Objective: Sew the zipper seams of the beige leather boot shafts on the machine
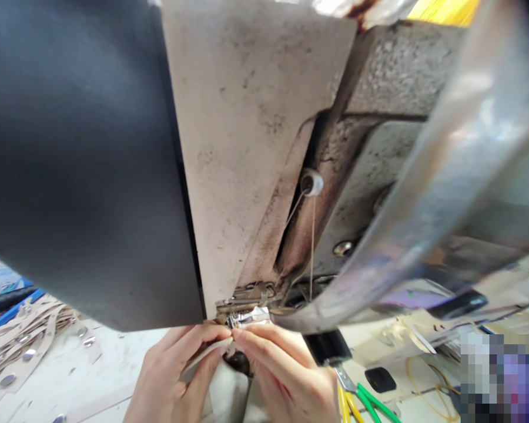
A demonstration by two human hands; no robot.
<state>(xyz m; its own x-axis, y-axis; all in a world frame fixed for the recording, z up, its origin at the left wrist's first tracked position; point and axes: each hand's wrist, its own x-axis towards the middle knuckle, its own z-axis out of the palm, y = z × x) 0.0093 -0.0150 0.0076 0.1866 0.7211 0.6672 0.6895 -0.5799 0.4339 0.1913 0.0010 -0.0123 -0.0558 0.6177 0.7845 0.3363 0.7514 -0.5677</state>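
Note:
Both hands meet at the bottom centre, just below the foot and needle area (251, 316) of a worn sewing machine (247, 147). Fingers of my left hand (180, 370) are closed on a pale strip (205, 351), which runs down toward the palm. My right hand (282, 364) touches it at the fingertips, with its fingers pressed together around the strip's end. What lies between the right fingertips is mostly hidden. A thread (312, 247) hangs from a white guide (312, 183) on the machine.
A dark panel (79, 164) fills the upper left. Pale straps with metal snaps (26, 346) lie at the left, beside a blue tray (13, 315). Green-handled scissors (372, 404) and a yellow-handled tool (349, 405) lie at the right. A blurred metal bar (423, 194) crosses the right side.

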